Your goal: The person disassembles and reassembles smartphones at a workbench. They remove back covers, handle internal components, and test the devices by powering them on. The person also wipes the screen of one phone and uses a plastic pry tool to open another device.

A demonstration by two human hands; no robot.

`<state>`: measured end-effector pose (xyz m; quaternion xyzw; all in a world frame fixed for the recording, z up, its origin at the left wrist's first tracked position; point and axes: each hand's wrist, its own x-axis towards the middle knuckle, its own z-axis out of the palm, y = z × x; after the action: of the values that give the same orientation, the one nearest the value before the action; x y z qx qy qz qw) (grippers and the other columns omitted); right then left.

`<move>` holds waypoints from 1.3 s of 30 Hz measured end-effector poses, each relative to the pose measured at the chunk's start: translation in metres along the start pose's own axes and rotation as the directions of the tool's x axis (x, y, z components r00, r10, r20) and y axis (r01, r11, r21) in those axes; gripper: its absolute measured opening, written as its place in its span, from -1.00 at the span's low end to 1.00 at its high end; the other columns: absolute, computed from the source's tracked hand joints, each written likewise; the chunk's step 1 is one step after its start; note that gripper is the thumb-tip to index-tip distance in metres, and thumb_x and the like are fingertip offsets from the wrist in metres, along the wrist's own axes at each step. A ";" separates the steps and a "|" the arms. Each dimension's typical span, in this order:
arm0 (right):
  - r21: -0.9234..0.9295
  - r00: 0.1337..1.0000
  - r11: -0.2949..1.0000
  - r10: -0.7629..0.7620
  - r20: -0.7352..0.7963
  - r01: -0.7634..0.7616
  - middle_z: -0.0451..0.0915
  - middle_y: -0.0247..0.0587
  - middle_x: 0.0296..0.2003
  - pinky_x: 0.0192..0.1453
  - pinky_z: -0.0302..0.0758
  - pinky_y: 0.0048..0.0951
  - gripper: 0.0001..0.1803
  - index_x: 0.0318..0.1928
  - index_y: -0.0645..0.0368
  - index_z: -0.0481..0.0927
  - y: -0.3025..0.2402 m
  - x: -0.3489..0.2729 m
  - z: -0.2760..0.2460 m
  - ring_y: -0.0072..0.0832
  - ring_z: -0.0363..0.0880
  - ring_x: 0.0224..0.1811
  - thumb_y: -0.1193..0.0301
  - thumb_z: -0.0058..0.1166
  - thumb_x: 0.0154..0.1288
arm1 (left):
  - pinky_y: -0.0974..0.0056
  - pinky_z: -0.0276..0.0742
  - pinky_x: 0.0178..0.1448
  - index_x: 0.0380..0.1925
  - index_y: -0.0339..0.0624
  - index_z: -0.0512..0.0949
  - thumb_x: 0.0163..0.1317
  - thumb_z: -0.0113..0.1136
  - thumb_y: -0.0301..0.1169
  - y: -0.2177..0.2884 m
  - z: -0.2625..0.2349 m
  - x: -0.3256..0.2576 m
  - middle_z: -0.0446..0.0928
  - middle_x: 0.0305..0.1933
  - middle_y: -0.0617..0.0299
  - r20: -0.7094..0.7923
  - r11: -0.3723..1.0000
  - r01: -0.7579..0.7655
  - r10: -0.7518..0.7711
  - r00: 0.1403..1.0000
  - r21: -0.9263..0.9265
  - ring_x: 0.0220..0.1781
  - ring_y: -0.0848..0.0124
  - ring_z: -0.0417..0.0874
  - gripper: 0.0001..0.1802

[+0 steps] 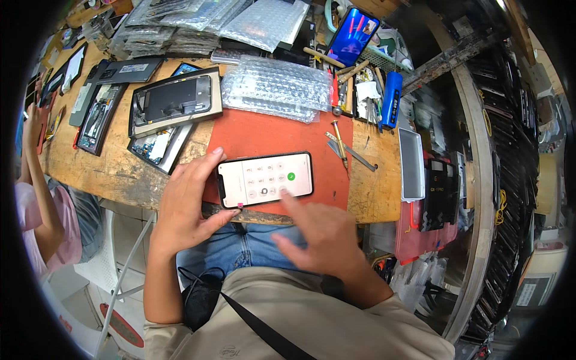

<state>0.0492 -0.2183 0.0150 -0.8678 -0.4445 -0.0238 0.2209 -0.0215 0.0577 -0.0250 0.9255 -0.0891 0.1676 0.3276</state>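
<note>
A smartphone [264,178] lies sideways over a red mat [258,133], its lit white screen facing up and showing a dial keypad with a green call button. My left hand [183,201] grips the phone's left end, thumb along the near edge and fingers at the far corner. From the right, my right hand [327,234] reaches over the near edge of the phone. Its index finger is stretched out onto the keypad; whether the tip presses the glass I cannot tell. The thumb stands apart, and nothing is held in this hand.
Behind the phone lie bubble-wrapped packs [276,87] and an open box with a phone part [174,99]. Opened devices [99,117] cover the left. Tweezers and a screwdriver [340,144] rest right of the phone; another lit phone [353,36] leans at the back. Someone's arm [42,192] shows far left.
</note>
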 end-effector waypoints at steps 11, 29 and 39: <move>0.030 0.996 0.996 -0.085 0.010 0.085 0.52 -0.28 -0.44 -0.37 0.53 -0.26 -0.19 0.36 0.26 0.63 -0.030 0.023 0.022 -0.34 0.61 -0.46 0.00 0.48 0.23 | -0.06 0.41 0.51 0.62 -0.25 0.23 -0.01 0.67 -0.24 -0.001 -0.003 0.000 0.55 0.47 -0.06 0.025 0.999 -0.006 0.005 1.000 0.041 0.39 -0.07 0.58 0.19; 0.145 0.992 0.983 -0.123 0.033 0.117 0.63 -0.12 -0.46 -0.42 0.57 -0.23 -0.22 0.31 0.36 0.62 -0.038 0.060 0.031 -0.23 0.68 -0.49 -0.02 0.38 0.32 | -0.03 0.48 0.46 0.62 -0.21 0.24 -0.11 0.66 -0.39 -0.001 -0.002 0.004 0.60 0.42 0.00 -0.002 0.997 0.028 -0.029 1.000 -0.066 0.34 -0.02 0.63 0.21; 0.136 0.988 0.980 -0.149 0.041 0.143 0.60 -0.21 -0.38 -0.30 0.57 -0.33 -0.18 0.31 0.39 0.62 -0.047 0.027 0.029 -0.34 0.62 -0.40 -0.05 0.40 0.30 | -0.05 0.46 0.45 0.61 -0.24 0.23 -0.04 0.65 -0.32 -0.001 0.000 0.004 0.59 0.43 -0.02 -0.010 1.000 -0.017 0.017 1.000 0.006 0.33 -0.02 0.65 0.18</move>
<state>0.0245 -0.1618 0.0119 -0.8166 -0.5130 0.0117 0.2642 -0.0178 0.0585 -0.0240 0.9249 -0.0948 0.1753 0.3238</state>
